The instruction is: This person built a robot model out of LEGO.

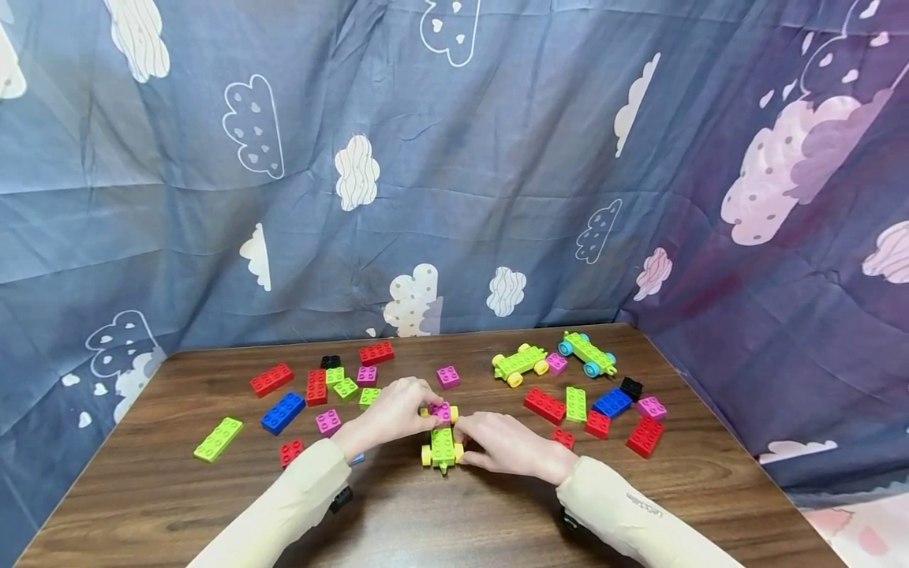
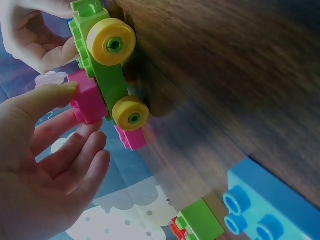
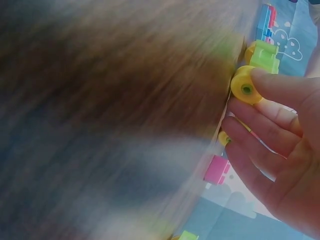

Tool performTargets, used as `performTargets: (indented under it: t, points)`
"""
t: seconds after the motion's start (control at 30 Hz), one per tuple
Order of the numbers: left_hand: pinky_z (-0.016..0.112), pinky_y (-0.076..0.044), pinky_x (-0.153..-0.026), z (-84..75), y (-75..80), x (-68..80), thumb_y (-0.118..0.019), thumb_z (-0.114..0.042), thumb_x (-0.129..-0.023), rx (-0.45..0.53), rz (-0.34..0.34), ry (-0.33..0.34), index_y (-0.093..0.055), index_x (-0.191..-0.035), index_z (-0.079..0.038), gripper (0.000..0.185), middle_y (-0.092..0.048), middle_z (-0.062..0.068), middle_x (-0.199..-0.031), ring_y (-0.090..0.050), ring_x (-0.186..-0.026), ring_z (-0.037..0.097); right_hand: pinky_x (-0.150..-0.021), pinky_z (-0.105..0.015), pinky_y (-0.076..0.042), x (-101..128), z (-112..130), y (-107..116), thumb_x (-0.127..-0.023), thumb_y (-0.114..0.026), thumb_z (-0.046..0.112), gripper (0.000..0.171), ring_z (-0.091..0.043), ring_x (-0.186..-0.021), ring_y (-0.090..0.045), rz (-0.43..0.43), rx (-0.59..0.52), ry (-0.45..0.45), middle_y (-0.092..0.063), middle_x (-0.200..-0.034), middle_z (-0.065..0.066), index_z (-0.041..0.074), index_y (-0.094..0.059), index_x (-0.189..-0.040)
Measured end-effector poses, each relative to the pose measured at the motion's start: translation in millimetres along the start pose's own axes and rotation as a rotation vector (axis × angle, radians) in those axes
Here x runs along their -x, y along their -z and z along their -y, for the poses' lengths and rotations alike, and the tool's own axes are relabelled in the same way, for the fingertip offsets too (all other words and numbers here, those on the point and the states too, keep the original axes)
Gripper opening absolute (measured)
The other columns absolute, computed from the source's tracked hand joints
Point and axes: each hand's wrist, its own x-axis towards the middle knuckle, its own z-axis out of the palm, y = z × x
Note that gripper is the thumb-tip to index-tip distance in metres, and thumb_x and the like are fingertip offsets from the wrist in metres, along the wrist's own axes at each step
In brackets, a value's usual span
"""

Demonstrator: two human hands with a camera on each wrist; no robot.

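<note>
Presently, the person works at the middle of the wooden table, near its front edge, where a green wheeled cart with yellow wheels stands. The right hand grasps the cart from the side, apparently to steady it; the right wrist view shows a fingertip lying over one yellow wheel and the other fingers curled along the cart's flank. The left hand pinches a pink brick set on the cart's far end, seemingly to seat it on the studs. The left wrist view confirms what the head view hides: the thumb bears against the brick and the fingers lie loosely bent beneath it. A blue brick lies close by in that view only. Scattered bricks, red, blue, green and pink, lie about the table, and two more wheeled carts stand well apart at the rear right. Both wrist views are blurred across the tabletop.
</note>
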Motion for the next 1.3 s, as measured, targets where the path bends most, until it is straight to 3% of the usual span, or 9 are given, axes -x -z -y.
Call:
performTargets:
  t: [0.2,0.43,0.6,0.83,1.03,1.3]
  points:
    - [0.032,-0.055,-0.072,-1.8,-5.0,4.8,-0.079,-0.028,-0.084,-0.045,-0.064,-0.026,-0.079,-0.104,-0.011,0.026,-0.073,0.001,-0.091,-0.064,-0.086,0.016,-0.062,-0.02,-0.045,-1.2,2.1,0.6,-0.088,-0.075,0.028,0.022,-0.003,-0.073,-0.047,0.005,0.02,0.001,-0.062,-0.086,0.004,0.014,-0.059,-0.096]
    - [0.031,-0.054,-0.072,-2.7,-8.6,8.9,-0.077,-0.025,-0.086,-0.022,-0.096,0.024,-0.078,-0.105,-0.011,0.024,-0.068,0.001,-0.092,-0.06,-0.087,0.015,-0.064,-0.019,-0.045,-2.3,1.2,0.5,-0.089,-0.075,0.029,0.022,-0.003,-0.074,-0.046,0.009,0.008,0.006,-0.063,-0.087,0.004,0.015,-0.059,-0.097]
    - [0.032,-0.053,-0.074,-1.3,-8.5,11.4,-0.076,-0.021,-0.085,-0.011,-0.061,0.016,-0.077,-0.108,-0.009,0.026,-0.065,0.003,-0.093,-0.058,-0.088,0.016,-0.064,-0.018,-0.045,-2.0,1.6,0.3,-0.089,-0.074,0.03,0.022,-0.003,-0.075,-0.046,0.024,-0.006,0.005,-0.063,-0.088,0.004,0.015,-0.059,-0.098]
    - [0.038,-0.056,-0.081,1.1,-3.4,5.8,-0.075,-0.015,-0.088,0.059,0.002,-0.005,-0.076,-0.109,-0.005,0.024,-0.072,0.007,-0.098,-0.066,-0.093,0.022,-0.063,-0.019,-0.044,-1.2,0.4,0.9,-0.088,-0.075,0.029,0.023,-0.003,-0.074,-0.046,0.014,-0.008,-0.007,-0.065,-0.088,0.002,0.014,-0.06,-0.098]
    - [0.035,-0.057,-0.075,1.8,0.4,0.8,-0.078,-0.019,-0.085,0.108,0.051,0.038,-0.075,-0.102,-0.006,0.021,-0.075,0.008,-0.094,-0.069,-0.085,0.022,-0.063,-0.019,-0.043,-0.8,-0.4,-0.5,-0.088,-0.076,0.029,0.023,-0.003,-0.074,-0.047,0.023,-0.027,-0.002,-0.065,-0.089,0.003,0.015,-0.06,-0.098]
    - [0.036,-0.057,-0.073,-2.7,5.2,-3.3,-0.08,-0.019,-0.083,0.074,0.061,0.083,-0.075,-0.099,-0.007,0.02,-0.075,0.007,-0.092,-0.068,-0.084,0.02,-0.064,-0.018,-0.044,-1.6,-2.6,1.1,-0.087,-0.076,0.03,0.023,-0.003,-0.074,-0.048,0.019,-0.042,-0.002,-0.066,-0.089,0.003,0.016,-0.06,-0.097]
